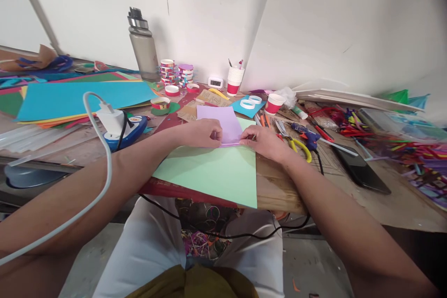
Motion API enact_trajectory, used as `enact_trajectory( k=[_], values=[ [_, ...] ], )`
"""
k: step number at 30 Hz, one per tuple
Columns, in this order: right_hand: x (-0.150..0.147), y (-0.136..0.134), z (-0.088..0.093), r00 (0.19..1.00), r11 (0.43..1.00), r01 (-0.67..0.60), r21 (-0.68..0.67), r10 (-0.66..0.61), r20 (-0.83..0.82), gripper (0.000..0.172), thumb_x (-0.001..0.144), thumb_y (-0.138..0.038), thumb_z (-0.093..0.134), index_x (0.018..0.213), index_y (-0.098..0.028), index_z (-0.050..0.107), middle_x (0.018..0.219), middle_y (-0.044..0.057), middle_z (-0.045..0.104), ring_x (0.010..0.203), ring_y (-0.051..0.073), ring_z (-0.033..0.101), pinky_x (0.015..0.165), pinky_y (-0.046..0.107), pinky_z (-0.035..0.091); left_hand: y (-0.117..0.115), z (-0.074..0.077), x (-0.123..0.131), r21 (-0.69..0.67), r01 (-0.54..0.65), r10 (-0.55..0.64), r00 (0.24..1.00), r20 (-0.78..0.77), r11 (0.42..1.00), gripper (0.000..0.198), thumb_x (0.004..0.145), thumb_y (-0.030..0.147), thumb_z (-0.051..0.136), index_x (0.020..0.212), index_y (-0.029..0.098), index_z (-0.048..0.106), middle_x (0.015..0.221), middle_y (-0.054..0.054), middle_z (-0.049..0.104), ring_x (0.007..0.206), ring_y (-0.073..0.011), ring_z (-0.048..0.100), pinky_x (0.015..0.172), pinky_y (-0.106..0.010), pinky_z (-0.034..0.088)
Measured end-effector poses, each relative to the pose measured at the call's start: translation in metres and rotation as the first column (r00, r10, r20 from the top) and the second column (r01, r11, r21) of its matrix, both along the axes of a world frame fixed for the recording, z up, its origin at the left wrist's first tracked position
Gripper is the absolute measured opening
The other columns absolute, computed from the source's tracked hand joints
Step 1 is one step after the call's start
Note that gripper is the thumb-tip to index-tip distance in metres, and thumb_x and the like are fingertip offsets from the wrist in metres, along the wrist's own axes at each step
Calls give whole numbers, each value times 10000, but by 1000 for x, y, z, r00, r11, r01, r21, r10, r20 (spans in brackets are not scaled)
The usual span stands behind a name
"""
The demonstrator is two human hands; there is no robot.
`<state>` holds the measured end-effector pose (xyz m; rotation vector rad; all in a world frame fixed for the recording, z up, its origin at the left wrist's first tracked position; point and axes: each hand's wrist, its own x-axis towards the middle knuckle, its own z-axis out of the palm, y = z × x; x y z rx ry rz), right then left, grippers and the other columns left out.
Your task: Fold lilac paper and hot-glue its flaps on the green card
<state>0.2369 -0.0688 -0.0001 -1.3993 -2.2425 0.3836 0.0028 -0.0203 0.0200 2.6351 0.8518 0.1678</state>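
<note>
A sheet of purple paper (220,118) lies over a larger light green sheet (213,172) near the table's front edge. Its near edge looks folded into a narrow strip running between my two hands. My left hand (204,132) is closed, its thumb and fingers pinching the left end of that edge. At the right end my right hand (260,140) pinches the same edge between thumb and fingertips. The parts of the purple paper under the fingers are hidden.
Scissors (300,146), a blue glue gun (309,136) and a black phone (359,167) lie to the right. A power strip (127,132) with a white cable stands left. Behind are stacked paper cups (235,81), a bottle (144,51) and blue paper (84,98).
</note>
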Motion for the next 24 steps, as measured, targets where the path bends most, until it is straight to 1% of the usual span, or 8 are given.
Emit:
enact_trajectory(
  k=[6, 9, 12, 15, 18, 21, 22, 24],
  values=[
    [-1, 3, -4, 999, 999, 37, -4, -37, -28, 83, 802, -242, 650, 767, -167, 662, 784, 30, 652, 716, 145, 589, 675, 278, 459, 4, -2, -1, -19, -6, 6, 1000, 16, 1000, 155, 752, 294, 554, 792, 188, 660, 968, -20, 615, 806, -138, 576, 694, -230, 423],
    [3, 0, -4, 998, 996, 43, 74, -40, -43, 76, 799, -240, 652, 829, -171, 652, 866, 44, 640, 720, 139, 586, 691, 288, 478, 5, -2, -2, -33, -17, 18, 1000, 18, 999, 153, 751, 297, 559, 784, 188, 663, 974, -20, 623, 820, -142, 580, 701, -232, 425],
    [20, -9, 3, 985, 967, 172, 191, -163, -63, 101, 822, -240, 601, 896, -183, 640, 923, 57, 645, 746, 151, 591, 722, 311, 487, 7, -4, -3, -26, -2, 3, 999, 44, 1000, 153, 751, 295, 561, 770, 185, 666, 978, -25, 629, 852, -152, 584, 721, -237, 429],
    [56, -21, 13, 912, 859, 407, 311, -401, -86, 164, 852, -299, 548, 930, -180, 630, 931, 86, 657, 791, 192, 602, 774, 354, 486, 8, -8, -3, -4, 3, -3, 996, 84, 1000, 158, 756, 300, 557, 765, 187, 667, 977, -27, 628, 837, -151, 587, 719, -243, 433],
    [101, -30, 15, 725, 690, 604, 400, -684, 85, 281, 858, -381, 528, 961, -139, 628, 1011, 180, 643, 989, 286, 591, 884, 419, 442, 9, -12, -3, 15, -11, 10, 995, 97, 1000, 157, 753, 300, 557, 760, 190, 670, 982, -25, 627, 827, -151, 589, 713, -246, 434],
    [135, -28, 6, 476, 537, 813, 225, -836, 273, 497, 860, -506, 503, 1029, -54, 622, 1053, 278, 634, 1034, 361, 600, 846, 446, 453, 10, -11, -3, 9, -22, 21, 996, 87, 1000, 165, 751, 313, 563, 767, 193, 675, 987, -22, 630, 833, -153, 590, 705, -245, 431],
    [142, -25, 2, 441, 502, 855, 132, -836, 327, 557, 860, -542, 485, 1034, -33, 628, 1050, 295, 637, 1021, 370, 614, 828, 443, 462, 10, -11, -3, 3, -26, 25, 996, 82, 1000, 171, 752, 319, 565, 773, 194, 679, 990, -22, 632, 836, -153, 591, 706, -244, 430],
    [151, -17, -5, 439, 474, 881, 7, -821, 366, 588, 834, -558, 509, 1013, -17, 654, 1023, 303, 651, 988, 379, 639, 798, 438, 478, 11, -9, -2, -3, -25, 25, 997, 75, 1000, 182, 753, 326, 567, 782, 190, 685, 989, -27, 637, 842, -154, 593, 717, -242, 431]
  ],
)
